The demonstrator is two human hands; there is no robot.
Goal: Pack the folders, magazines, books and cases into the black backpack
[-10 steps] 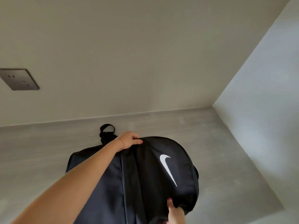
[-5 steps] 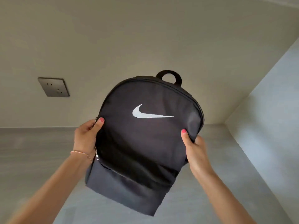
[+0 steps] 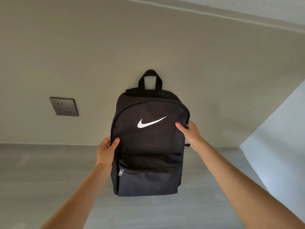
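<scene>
Black backpack upright in the air over the grey desk, front facing me. Left hand and right hand pinch its side edges, thumbs in front. Main zip looks closed, nothing packed. Next, I'd guess: set it down, unzip.

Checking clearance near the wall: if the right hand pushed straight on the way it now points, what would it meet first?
The right hand already grips the black backpack, so it would press into that; the wall probably lies beyond, though depth is unclear.
</scene>
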